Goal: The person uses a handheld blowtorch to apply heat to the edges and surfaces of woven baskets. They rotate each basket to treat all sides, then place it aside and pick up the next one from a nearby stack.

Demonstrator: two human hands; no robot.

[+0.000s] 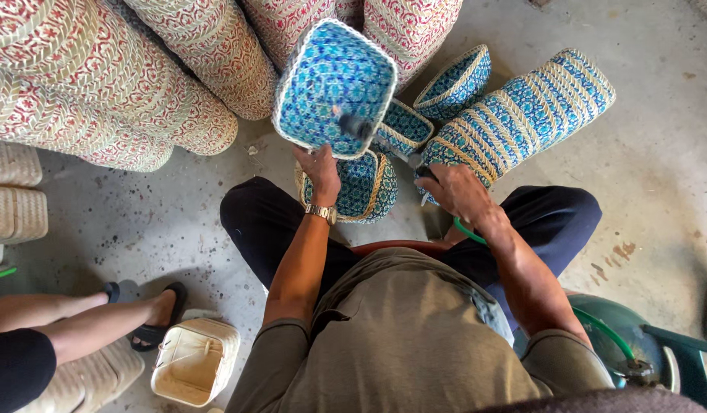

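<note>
Both hands raised: left hand (320,170) tilts blue basket (334,86), right hand (457,193) aims torch (376,134).

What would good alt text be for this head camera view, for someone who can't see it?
Seen from above, a seated person's left hand holds up a blue woven basket while the right hand aims a metal spray tool at it. Stacks of blue baskets and red-patterned baskets lie on the concrete floor.

A basket-weaving workshop, plainly — stacks of red-patterned woven baskets (116,84) and blue ones (522,107) lie about a stained concrete floor (651,153), with a green gas cylinder (621,329) nearby.
</note>
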